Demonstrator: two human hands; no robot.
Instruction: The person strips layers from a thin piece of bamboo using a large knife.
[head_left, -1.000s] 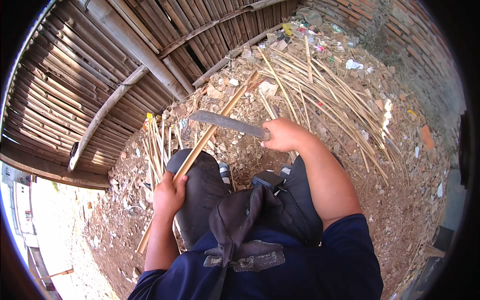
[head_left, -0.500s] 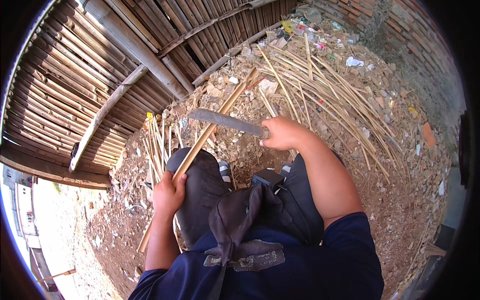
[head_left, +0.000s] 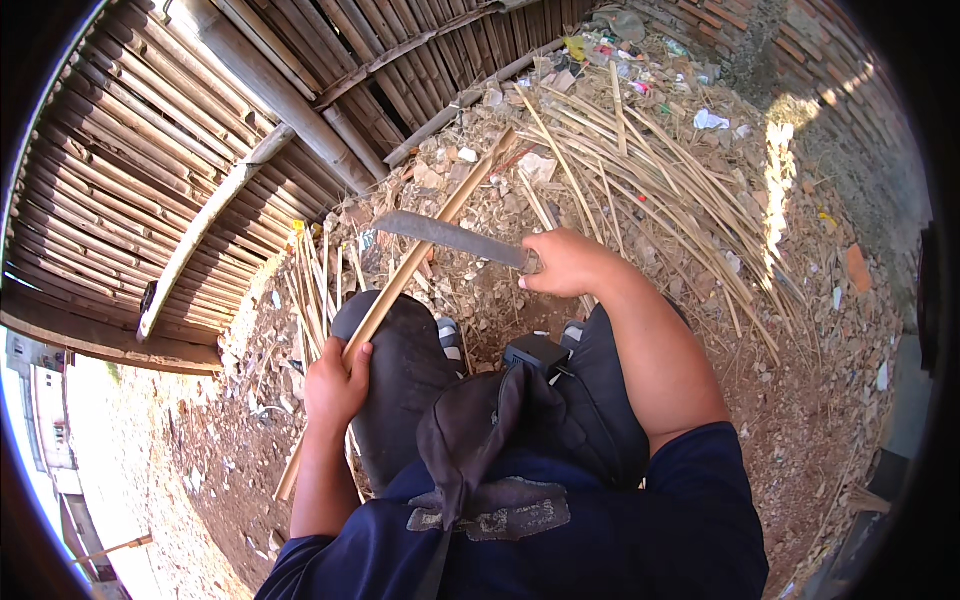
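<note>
A long split bamboo strip (head_left: 400, 276) slants from beside my left forearm, over my left knee, toward the far rubble. My left hand (head_left: 336, 384) is closed around its lower part. In my right hand (head_left: 566, 264) is the handle of a machete (head_left: 450, 237), whose dark, wide blade points left. The blade crosses over the strip beyond my knees; whether its edge bites into the bamboo I cannot tell. Most of the handle is hidden inside my fist.
Many split bamboo strips (head_left: 690, 215) lie in a pile at the far right. A smaller bundle of strips (head_left: 313, 275) is by my left knee. A bamboo wall (head_left: 140, 200) rises at left, a brick wall (head_left: 840, 90) at far right. A black box (head_left: 536, 353) sits between my legs.
The bamboo strip's far end has shifted slightly upward and the machete blade has moved a little with it. Bright sunlight now falls on the brick wall and the ground at right.
</note>
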